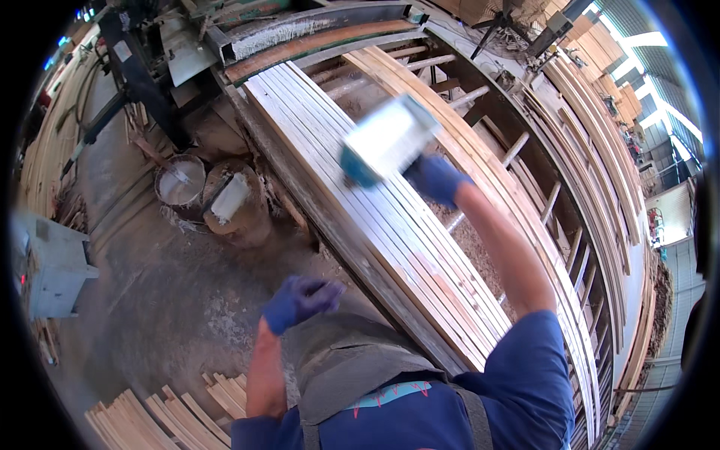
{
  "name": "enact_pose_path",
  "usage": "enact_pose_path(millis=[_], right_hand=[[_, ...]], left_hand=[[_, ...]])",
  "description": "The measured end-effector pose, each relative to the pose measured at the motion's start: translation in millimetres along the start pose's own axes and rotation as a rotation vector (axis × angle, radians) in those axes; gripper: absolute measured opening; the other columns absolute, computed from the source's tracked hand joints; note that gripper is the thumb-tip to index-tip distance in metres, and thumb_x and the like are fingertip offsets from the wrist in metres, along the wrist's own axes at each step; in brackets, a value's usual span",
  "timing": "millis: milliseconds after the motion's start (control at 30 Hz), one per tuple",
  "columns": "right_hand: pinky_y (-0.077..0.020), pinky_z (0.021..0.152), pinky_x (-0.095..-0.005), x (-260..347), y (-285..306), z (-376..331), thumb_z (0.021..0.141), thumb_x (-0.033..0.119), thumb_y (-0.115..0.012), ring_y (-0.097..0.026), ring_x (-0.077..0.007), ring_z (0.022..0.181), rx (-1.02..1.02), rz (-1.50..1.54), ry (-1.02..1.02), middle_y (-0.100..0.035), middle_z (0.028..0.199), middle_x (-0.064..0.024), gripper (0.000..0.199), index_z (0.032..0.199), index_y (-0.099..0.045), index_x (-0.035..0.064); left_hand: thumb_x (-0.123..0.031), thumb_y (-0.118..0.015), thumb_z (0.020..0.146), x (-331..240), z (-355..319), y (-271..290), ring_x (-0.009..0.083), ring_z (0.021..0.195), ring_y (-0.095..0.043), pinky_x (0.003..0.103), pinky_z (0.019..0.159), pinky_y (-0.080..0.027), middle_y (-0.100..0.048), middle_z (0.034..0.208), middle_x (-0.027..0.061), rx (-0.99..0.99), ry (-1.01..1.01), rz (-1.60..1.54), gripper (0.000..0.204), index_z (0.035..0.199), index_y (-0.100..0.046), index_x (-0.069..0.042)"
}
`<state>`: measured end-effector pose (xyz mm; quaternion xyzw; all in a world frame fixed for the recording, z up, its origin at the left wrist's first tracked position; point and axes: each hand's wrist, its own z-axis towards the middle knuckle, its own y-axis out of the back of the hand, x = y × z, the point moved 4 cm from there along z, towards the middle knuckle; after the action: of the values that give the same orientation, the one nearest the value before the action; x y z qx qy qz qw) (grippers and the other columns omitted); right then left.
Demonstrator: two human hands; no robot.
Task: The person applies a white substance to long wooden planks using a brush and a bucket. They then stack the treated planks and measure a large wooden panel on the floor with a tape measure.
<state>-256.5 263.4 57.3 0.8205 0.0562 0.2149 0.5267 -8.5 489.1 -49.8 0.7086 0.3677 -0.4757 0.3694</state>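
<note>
My right hand [442, 180], in a blue glove, is closed on the dark handle of a box-shaped white and teal tool [390, 142]. The tool is smeared by motion, and its exact kind cannot be told. It is over a row of long narrow boards [360, 199] laid side by side, whose upper faces look coated white toward the far end and barer near me. My left hand [304, 301], also gloved in blue, hangs in the air left of the boards. Its fingers are loosely bent and apart, with nothing seen in them.
Bare planks [480, 139] lie right of the row on a rack with metal rollers [516, 150]. At left stand a bucket [180, 184] of whitish stuff and a stump [238, 214] bearing a white block. A grey box [56, 262] and stacked timber [161, 420] are nearby.
</note>
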Motion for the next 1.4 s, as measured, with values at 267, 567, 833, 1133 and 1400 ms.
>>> enact_pose_path(millis=[267,567,833,1133,1400], right_hand=[[-0.0535,0.082,-0.0441,-177.3,-102.5,-401.9,0.086,0.012,-0.062,-0.068,-0.04,0.089,-0.124,0.199,-0.173,-0.07,0.095,-0.0236,0.023,0.106,-0.069,0.0036],[-0.0547,0.084,-0.0458,-194.4,-103.2,-457.6,0.095,0.021,-0.054,-0.067,-0.0414,0.093,-0.208,0.195,-0.021,-0.069,0.101,-0.0248,0.026,0.107,-0.066,0.0015],[-0.0512,0.092,-0.0464,-276.2,-149.3,-603.6,0.098,0.03,-0.05,-0.066,-0.0406,0.103,-0.168,0.261,0.053,-0.068,0.108,-0.0264,0.037,0.111,-0.065,-0.0009],[-0.0539,0.082,-0.045,-454.0,-257.7,-1040.0,0.085,0.012,-0.059,-0.068,-0.0398,0.091,-0.092,0.148,-0.167,-0.07,0.092,-0.0236,0.02,0.101,-0.069,0.005],[-0.0544,0.082,-0.045,-505.1,-274.4,-1173.2,0.093,0.021,-0.058,-0.067,-0.0396,0.092,-0.124,0.15,-0.006,-0.069,0.095,-0.0229,0.022,0.102,-0.067,0.0039]], left_hand=[[-0.025,-0.06,0.094,-118.8,71.6,-36.6,0.0362,0.121,-0.058,0.042,0.108,-0.043,-0.062,0.127,0.0213,-0.67,-0.515,0.782,0.039,0.126,-0.061,-0.003],[-0.022,-0.062,0.093,-108.1,-50.8,-265.0,0.0333,0.119,-0.059,0.039,0.102,-0.045,-0.063,0.126,0.021,-0.773,-0.475,0.659,0.036,0.121,-0.063,0.001],[-0.017,-0.066,0.093,-95.4,-170.4,-521.9,0.0281,0.113,-0.064,0.036,0.099,-0.048,-0.067,0.12,0.0175,-0.893,-0.366,0.691,0.031,0.119,-0.064,0.0],[-0.023,-0.066,0.093,-5.7,-292.6,-740.1,0.0326,0.108,-0.065,0.038,0.095,-0.049,-0.067,0.118,0.0209,-0.837,-0.225,0.507,0.036,0.119,-0.065,0.002],[-0.035,-0.056,0.095,159.2,-489.2,-1063.0,0.0437,0.093,-0.063,0.049,0.08,-0.051,-0.066,0.109,0.0227,-0.386,0.056,0.641,0.032,0.102,-0.068,-0.006]])
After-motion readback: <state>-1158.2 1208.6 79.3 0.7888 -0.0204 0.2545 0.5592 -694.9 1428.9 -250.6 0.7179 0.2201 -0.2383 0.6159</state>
